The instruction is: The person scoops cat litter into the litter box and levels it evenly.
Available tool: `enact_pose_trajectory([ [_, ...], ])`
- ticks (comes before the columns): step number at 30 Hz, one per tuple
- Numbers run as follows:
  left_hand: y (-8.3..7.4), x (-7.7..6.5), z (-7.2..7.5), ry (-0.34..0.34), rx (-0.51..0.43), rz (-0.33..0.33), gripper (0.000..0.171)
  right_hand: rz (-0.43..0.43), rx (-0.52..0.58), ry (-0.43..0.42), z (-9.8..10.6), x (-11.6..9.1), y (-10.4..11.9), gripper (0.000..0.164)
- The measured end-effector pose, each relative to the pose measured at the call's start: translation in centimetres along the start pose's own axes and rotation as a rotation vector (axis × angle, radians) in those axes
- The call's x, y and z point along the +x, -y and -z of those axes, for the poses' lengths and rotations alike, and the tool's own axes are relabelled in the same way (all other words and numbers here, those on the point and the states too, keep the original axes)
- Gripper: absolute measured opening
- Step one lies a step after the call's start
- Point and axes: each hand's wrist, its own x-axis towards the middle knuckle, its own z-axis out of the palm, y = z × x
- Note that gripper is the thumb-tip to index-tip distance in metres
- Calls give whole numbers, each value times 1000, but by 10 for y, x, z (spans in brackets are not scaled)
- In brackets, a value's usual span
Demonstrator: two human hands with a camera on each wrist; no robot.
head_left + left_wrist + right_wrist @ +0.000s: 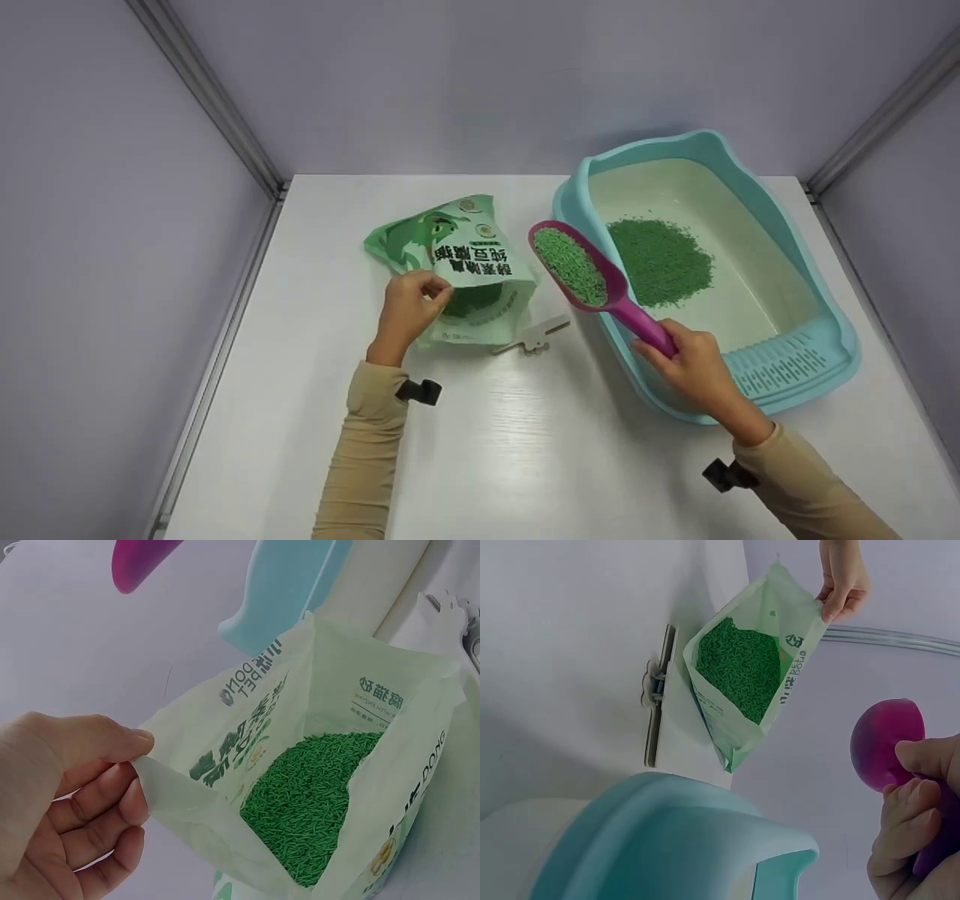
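My left hand pinches the top edge of a pale green cat litter bag between thumb and finger. In the left wrist view the bag's mouth gapes, with green litter pellets inside. My right hand grips the handle of a magenta scoop. Green pellets fill the scoop, which is held over the left rim of a light blue litter box. A heap of green pellets lies on the box's whitish floor. Seen from the right wrist, the scoop shows its outside.
A bag clip lies on the white table between the bag and the box. The box has a slotted step at its near end. Pale walls close in the table at the back and sides.
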Motion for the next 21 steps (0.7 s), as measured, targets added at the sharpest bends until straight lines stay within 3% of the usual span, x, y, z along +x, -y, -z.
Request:
enact_pose_trajectory([
  [21,2,-1,-1,6,7,9,8,-167,-13,-1,25,6,-11,16],
])
